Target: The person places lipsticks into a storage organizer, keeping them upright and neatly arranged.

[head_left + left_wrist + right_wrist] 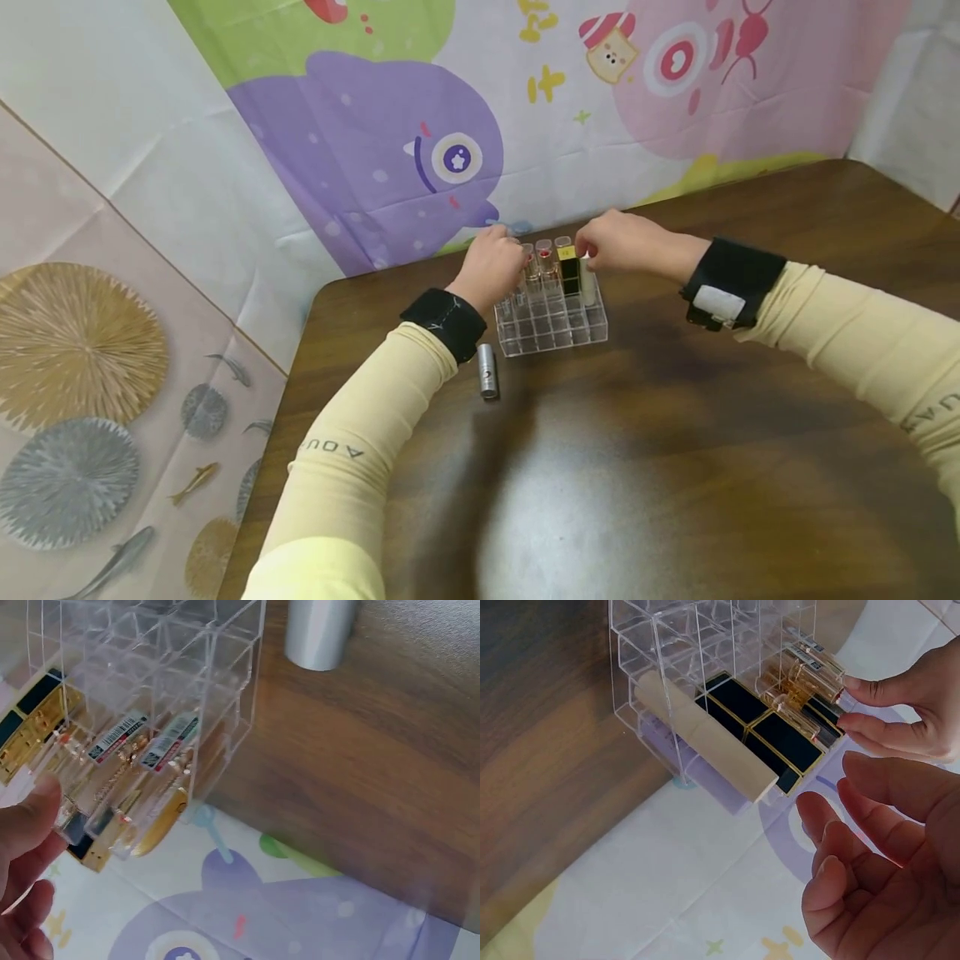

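Observation:
A clear acrylic lipstick organizer (553,340) stands on the table, with lipsticks upright in its back compartments. My left hand (491,267) is at the back left; its thumb and forefinger pinch the top of a clear-capped lipstick (819,684). Barcode labels show on two clear lipsticks (120,739) in the left wrist view. My right hand (889,855) is beside the back right corner, its fingers loosely bent with nothing between them. Nearest to it are a cream lipstick tube (712,742) and black lipsticks with gold edges (786,741).
A silver lipstick tube (487,371) lies on the brown wooden table (675,433), just left of the organizer's front. Behind the table's back edge hangs a cartoon-printed cloth (375,150). Another patterned cloth (172,333) hangs at the left.

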`<move>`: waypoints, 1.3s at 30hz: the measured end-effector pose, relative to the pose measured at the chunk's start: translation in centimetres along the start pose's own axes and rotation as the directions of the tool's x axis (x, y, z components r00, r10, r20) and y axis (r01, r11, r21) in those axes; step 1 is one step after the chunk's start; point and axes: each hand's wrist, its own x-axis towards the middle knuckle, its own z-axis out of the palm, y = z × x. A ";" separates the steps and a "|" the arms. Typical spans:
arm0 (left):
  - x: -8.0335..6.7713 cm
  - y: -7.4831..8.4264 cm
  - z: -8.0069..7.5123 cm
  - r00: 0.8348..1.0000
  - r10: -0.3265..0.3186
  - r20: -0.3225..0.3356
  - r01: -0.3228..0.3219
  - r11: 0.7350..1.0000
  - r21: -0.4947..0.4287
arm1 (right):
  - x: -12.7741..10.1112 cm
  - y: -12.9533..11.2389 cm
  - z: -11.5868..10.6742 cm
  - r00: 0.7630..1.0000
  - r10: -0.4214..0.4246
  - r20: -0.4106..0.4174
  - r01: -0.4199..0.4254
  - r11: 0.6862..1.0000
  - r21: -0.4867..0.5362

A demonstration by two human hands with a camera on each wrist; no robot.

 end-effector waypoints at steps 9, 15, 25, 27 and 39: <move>-0.1 0.2 0.8 0.998 0.001 -0.057 -0.003 0.999 -0.035 | 0.2 -0.1 0.4 1.000 -0.008 0.006 0.008 1.000 -0.008; -0.9 -0.5 0.8 0.995 -0.042 -0.086 0.029 0.989 -0.146 | 0.5 -0.8 0.8 0.995 -0.095 0.002 0.095 0.995 -0.013; -5.4 -4.1 1.0 0.951 -0.287 -0.116 0.245 0.927 -0.285 | 3.0 -5.6 3.3 0.906 -0.422 0.027 0.423 0.903 -0.077; -6.5 -4.4 1.5 0.945 -0.309 -0.105 0.267 0.917 -0.298 | 3.7 -6.6 4.4 0.872 -0.488 0.035 0.488 0.866 -0.105; -10.4 -3.3 4.9 0.918 -0.396 0.000 0.365 0.847 -0.387 | 5.8 -6.7 9.5 0.797 -0.578 0.178 0.602 0.728 -0.328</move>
